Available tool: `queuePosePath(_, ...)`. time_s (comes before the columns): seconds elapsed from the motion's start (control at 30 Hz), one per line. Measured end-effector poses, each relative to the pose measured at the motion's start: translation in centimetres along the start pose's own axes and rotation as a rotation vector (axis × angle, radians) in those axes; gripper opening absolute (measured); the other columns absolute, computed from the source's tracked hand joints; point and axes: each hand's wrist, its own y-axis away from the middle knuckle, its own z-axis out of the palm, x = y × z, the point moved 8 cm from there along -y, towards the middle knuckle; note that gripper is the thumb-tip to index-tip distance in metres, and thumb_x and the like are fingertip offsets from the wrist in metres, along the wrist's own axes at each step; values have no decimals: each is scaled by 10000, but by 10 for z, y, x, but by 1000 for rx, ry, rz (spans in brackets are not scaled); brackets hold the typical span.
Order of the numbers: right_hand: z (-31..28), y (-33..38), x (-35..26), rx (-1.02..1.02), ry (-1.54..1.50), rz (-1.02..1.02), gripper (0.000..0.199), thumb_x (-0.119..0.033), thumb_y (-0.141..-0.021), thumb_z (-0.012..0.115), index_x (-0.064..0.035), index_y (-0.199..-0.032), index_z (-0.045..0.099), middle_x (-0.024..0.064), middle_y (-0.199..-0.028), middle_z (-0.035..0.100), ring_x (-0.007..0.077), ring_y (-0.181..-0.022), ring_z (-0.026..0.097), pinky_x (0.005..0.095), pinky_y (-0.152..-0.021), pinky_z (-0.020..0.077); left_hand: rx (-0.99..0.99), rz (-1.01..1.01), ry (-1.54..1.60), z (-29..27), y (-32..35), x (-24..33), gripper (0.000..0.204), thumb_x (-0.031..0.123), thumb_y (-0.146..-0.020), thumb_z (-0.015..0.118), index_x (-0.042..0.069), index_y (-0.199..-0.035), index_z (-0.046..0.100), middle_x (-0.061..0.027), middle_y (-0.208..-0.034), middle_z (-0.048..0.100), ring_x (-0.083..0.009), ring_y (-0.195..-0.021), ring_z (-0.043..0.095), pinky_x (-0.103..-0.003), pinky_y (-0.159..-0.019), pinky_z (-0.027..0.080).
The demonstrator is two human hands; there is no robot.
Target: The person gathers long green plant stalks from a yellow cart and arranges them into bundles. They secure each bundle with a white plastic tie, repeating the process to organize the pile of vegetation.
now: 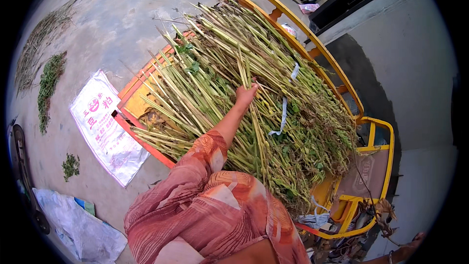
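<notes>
Green-yellow cut stalks [234, 93] piled high in an orange and yellow cart [312, 44], one hand [245, 94] of the person closed around a few stalks atop the pile, white sack [105, 127] on concrete beside the cart

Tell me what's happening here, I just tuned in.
A person reaches one hand onto a big pile of green stalks heaped in an orange-and-yellow cart and grips a few stalks. Which hand it is can't be told; the other isn't visible. A white sack lies flat on the concrete beside the cart.
</notes>
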Motion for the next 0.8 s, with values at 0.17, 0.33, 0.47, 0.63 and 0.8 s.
queuePosePath(0.17, 192, 242, -72, -197, 1, 883, 387, -267, -922, 456, -19, -1211, 527, 138, -1120, 574, 213, -848, 585, 336, -761, 491, -147, 97, 130, 6, -1, -1, 134, 168, -903, 556, 44, -886, 603, -53, -1397, 401, -175, -1116, 533, -284, -759, 489)
queuePosePath(0.33, 254, 505, -165, -806, -31, 1351, 372, -235, -872, 521, -11, -1170, 538, 141, -1070, 584, 219, -816, 593, 341, -736, 492, -252, 95, 228, 6, 16, 5, 202, 209, -936, 502, 32, -926, 598, -35, -1398, 400, -181, -1185, 483, -280, -833, 502)
queuePosePath(0.47, 218, 638, -239, -1143, -26, 1561, 368, -209, -832, 574, -5, -1137, 547, 143, -1030, 591, 224, -791, 600, 345, -716, 493, -226, -24, 283, -5, 45, 11, 272, 299, -941, 489, 64, -813, 544, -83, -1221, 555, -186, -1065, 557, -358, -797, 545)
queuePosePath(0.63, 172, 697, -277, -1377, -20, 1709, 370, -177, -782, 640, 3, -1096, 559, 145, -980, 601, 231, -759, 609, 350, -691, 494, -122, -139, 364, -22, 77, 26, 353, 413, -922, 493, 113, -744, 442, -44, -775, 553, -148, -664, 534, -336, -577, 496)
queuePosePath(0.8, 206, 639, -255, -1147, -55, 1520, 383, -145, -732, 706, 10, -1055, 570, 147, -930, 611, 237, -727, 617, 355, -666, 495, -154, -51, 367, 8, 121, 57, 380, 460, -917, 479, 138, -732, 397, 8, -657, 436, -100, -549, 409, -284, -532, 416)
